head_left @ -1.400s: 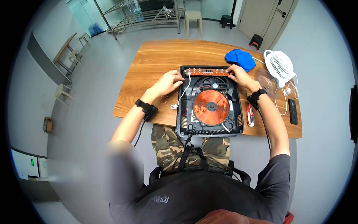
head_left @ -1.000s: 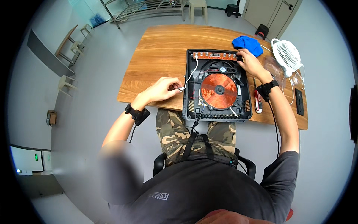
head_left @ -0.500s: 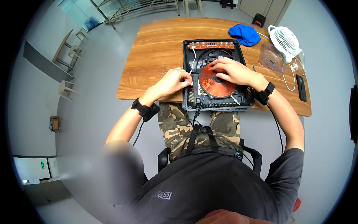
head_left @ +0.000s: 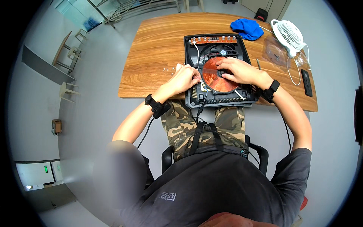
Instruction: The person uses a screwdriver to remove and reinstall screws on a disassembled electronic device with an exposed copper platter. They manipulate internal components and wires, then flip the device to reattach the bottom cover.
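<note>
An opened induction cooker, its black housing (head_left: 188, 53) facing up, lies at the table's front edge. Inside it sits a round copper coil (head_left: 213, 84). My right hand (head_left: 242, 71) reaches over the coil, fingers bent and thumb down, gripping it near its centre. At the coil's left edge my left hand (head_left: 186, 78) pinches the end of a white cable (head_left: 197, 56); the fingers mostly hide its plug. The cable runs up to an orange control board (head_left: 213, 39) along the far side of the housing. Part of a circuit board (head_left: 204, 87) shows beside the coil.
Small screws (head_left: 168, 69) lie on the wooden table (head_left: 159, 38) left of the cooker. Rightward are a blue cloth (head_left: 247, 29), a white fan (head_left: 289, 36) with its cord, a clear plastic tray (head_left: 275, 53), a screwdriver (head_left: 258, 64) and a black strip-shaped object (head_left: 306, 82).
My left hand has shifted slightly right, bringing the cable end close to the coil's edge. My right hand stays on the coil. The whole view has tilted slightly.
</note>
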Tool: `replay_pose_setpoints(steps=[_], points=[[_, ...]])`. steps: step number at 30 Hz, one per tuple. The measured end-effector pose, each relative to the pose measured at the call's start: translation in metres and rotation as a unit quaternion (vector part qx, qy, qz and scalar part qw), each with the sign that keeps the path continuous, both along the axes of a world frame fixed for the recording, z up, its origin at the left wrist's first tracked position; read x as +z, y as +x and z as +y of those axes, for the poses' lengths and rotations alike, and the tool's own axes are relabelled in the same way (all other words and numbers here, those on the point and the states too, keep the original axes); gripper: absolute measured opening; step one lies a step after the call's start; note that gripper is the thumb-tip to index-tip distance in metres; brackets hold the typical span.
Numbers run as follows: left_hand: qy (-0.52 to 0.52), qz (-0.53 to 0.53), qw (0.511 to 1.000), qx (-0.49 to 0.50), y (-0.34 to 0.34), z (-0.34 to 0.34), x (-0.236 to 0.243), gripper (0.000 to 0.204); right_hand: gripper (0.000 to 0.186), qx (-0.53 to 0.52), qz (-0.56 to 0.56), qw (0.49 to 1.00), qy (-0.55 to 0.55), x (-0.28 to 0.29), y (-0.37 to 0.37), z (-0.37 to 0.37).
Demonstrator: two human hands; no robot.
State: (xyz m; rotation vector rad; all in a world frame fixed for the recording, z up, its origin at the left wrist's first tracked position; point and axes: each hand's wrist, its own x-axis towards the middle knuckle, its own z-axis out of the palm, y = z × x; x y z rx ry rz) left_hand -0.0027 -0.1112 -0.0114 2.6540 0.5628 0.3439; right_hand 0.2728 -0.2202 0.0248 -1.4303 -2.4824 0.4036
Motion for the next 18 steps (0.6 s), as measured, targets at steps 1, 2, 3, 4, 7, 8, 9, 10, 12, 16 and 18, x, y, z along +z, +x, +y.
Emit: replay_pose_setpoints(steps=[1,2,3,4,7,8,9,10,12,16,18], points=[[-0.006,0.005,1.000,0.004,0.0004,-0.0003,0.0006,0.012,0.037,0.003,0.006,1.000,0.015,-0.0018,0.0005,0.0004],[-0.012,0.010,1.000,0.007,0.0009,-0.0003,0.0011,0.012,0.036,0.006,0.012,0.999,0.030,-0.0046,0.0013,0.0007],[-0.019,0.015,1.000,0.012,0.0006,-0.0005,0.0011,0.013,0.035,0.010,0.019,0.999,0.045,-0.0065,0.0014,0.0011],[-0.019,0.012,1.000,0.013,0.0002,-0.0006,0.0005,0.013,0.035,0.010,0.020,0.999,0.049,-0.0080,0.0019,0.0012],[-0.024,0.004,1.000,0.013,0.0005,-0.0009,-0.0001,0.014,0.035,0.011,0.021,0.998,0.055,-0.0106,0.0032,0.0011],[-0.028,0.003,1.000,0.013,0.0012,-0.0004,0.0004,0.014,0.035,0.012,0.022,0.998,0.055,-0.0107,0.0040,0.0012],[-0.033,0.002,0.999,0.014,0.0008,-0.0006,0.0009,0.014,0.035,0.014,0.023,0.998,0.054,-0.0103,0.0037,0.0016],[-0.029,0.001,1.000,0.012,0.0005,-0.0009,0.0006,0.015,0.035,0.015,0.023,0.998,0.051,-0.0099,0.0032,0.0019],[-0.021,-0.001,1.000,0.009,0.0010,-0.0013,0.0001,0.015,0.035,0.015,0.021,0.999,0.045,-0.0083,0.0023,0.0021],[-0.026,0.010,0.999,0.015,0.0037,0.0018,-0.0011,0.014,0.038,0.001,0.007,1.000,0.005,-0.0056,0.0012,0.0024],[-0.024,0.030,0.999,0.022,0.0070,0.0036,-0.0011,0.013,0.038,-0.001,0.002,1.000,-0.004,-0.0026,0.0008,0.0021]])
